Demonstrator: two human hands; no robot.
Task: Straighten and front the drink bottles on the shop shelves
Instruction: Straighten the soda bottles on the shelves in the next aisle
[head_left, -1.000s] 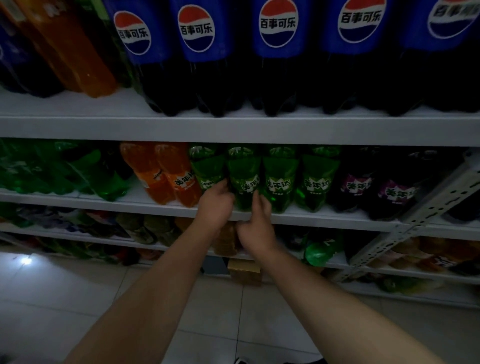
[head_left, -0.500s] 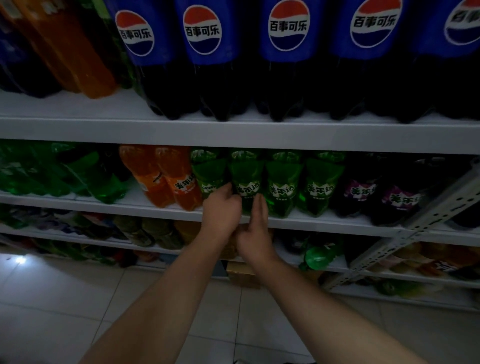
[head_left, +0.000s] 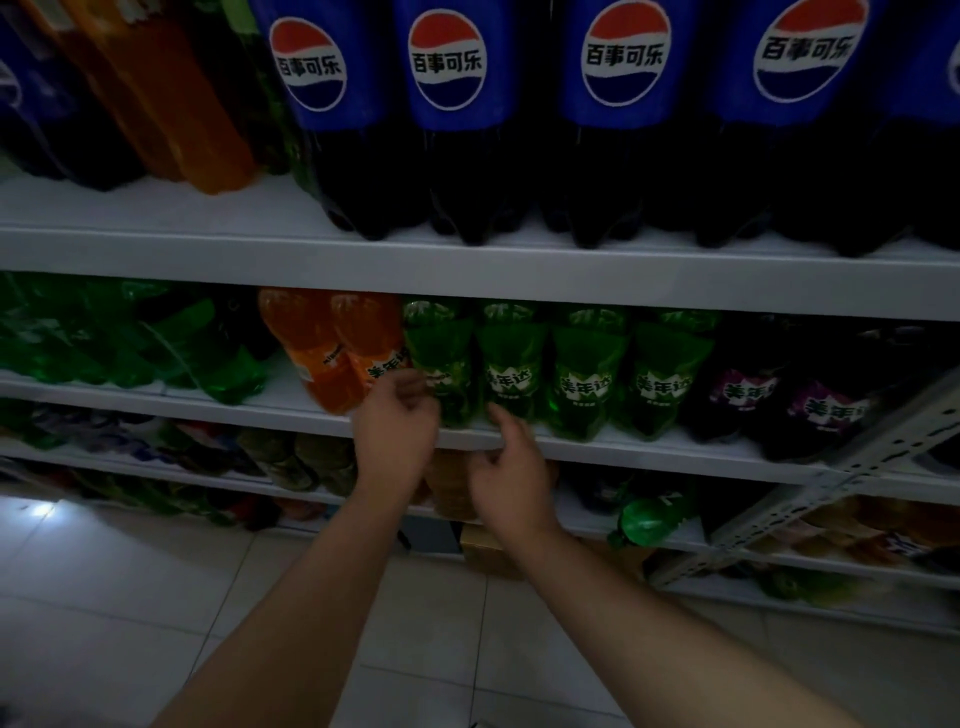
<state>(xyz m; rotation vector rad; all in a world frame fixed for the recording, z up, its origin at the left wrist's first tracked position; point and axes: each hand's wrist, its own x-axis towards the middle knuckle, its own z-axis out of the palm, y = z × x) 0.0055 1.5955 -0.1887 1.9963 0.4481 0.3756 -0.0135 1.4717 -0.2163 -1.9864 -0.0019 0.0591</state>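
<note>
By mid shelf (head_left: 701, 457): 2 hands (head_left: 397, 436) (head_left: 511, 475), loose.

Both hands hang in front of the middle shelf (head_left: 675, 449), fingers loosely curled, holding nothing. The left hand (head_left: 397, 431) is before the first green bottle (head_left: 441, 358), next to two orange bottles (head_left: 311, 343). The right hand (head_left: 511, 467) is just below the second green bottle (head_left: 511, 364). Purple bottles (head_left: 743, 395) stand further right, and big cola bottles (head_left: 449, 130) on the upper shelf (head_left: 156, 249).
</note>
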